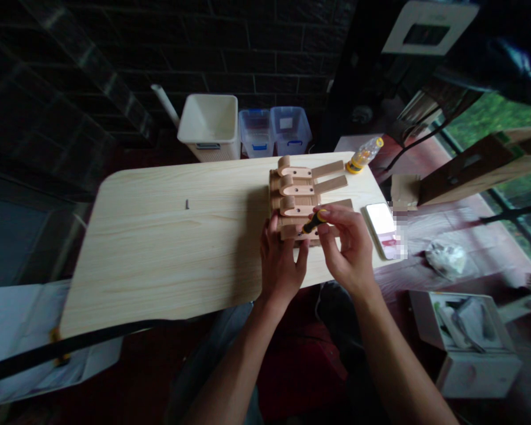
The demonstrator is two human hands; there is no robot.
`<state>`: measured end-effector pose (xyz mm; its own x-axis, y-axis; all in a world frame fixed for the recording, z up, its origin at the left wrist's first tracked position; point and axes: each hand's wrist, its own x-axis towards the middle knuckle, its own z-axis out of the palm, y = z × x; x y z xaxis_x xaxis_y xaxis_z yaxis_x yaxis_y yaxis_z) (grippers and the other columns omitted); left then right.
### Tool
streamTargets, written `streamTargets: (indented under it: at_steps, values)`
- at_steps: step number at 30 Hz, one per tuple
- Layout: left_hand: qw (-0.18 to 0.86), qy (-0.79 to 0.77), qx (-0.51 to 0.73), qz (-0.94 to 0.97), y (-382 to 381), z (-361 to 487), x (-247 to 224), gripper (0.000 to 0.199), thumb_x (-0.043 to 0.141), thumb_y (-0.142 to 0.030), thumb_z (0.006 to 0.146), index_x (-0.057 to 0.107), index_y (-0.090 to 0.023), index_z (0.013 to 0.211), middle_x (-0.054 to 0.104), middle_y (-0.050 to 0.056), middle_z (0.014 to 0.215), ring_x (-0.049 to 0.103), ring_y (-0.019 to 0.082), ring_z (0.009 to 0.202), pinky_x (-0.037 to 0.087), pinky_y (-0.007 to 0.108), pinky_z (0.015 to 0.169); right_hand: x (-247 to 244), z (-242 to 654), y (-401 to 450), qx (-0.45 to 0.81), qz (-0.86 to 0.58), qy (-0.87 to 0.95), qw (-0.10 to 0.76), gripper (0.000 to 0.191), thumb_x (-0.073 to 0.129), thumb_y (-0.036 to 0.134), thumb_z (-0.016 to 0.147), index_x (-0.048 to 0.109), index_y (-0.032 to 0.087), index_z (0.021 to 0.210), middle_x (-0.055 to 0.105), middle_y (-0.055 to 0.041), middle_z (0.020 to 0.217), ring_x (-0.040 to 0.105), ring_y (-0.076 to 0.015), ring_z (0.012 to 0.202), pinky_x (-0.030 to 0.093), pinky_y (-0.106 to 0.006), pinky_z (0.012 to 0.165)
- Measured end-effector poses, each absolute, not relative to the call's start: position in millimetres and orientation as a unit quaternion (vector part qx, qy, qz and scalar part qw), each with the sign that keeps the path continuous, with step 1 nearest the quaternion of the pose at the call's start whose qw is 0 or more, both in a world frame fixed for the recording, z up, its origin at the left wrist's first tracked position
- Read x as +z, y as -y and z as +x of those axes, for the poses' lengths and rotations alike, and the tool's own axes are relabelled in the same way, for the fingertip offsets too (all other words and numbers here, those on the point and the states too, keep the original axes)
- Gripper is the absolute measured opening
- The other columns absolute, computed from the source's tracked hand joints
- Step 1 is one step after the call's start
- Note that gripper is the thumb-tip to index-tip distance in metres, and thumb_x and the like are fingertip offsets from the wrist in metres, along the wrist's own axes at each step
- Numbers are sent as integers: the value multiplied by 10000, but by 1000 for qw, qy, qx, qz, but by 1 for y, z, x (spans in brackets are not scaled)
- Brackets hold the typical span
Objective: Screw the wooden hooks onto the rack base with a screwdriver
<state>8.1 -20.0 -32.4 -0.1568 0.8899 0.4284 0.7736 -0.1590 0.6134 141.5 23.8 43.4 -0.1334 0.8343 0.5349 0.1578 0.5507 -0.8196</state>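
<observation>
Brackets of pale wood (294,198), stiff and likely light, sit clasped at their near edge by the left hand (283,262) while the right hand (347,251) pinches a yellow-handled screwdriver (314,222).

A dark brick wall (230,53) stands ahead, a window (491,118) at right.

"Where can the left hand (283,260) pass?"

"Leftward, above the pale pine bench (159,254)."

"And the right hand (347,251)?"

"Rightward travel meets a flat, white-lit smartphone (380,227); forward travel meets the stacked light-wood pieces (296,189)."
</observation>
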Motion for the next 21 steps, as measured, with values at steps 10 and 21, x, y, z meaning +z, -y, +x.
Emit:
streamTargets:
  at_steps: [10,21]
  values:
    - [74,-646,406,642,19,9,-33,414,588,-375,1080,581,-241,1472,314,198,1747,370,412,1609,404,671,1270,43,141,-22,324,-354,687,546,242,619,229,1056,675,335,1267,721,-69,1308,719,-253,1289,644,-508,1094]
    - [78,-646,407,641,20,8,-33,430,602,-363,1070,573,-255,1486,310,182,1759,350,407,1621,398,675,1277,43,141,-22,332,-346,688,545,250,611,225,1061,663,329,1282,714,-73,1330,714,-253,1297,634,-530,1109]
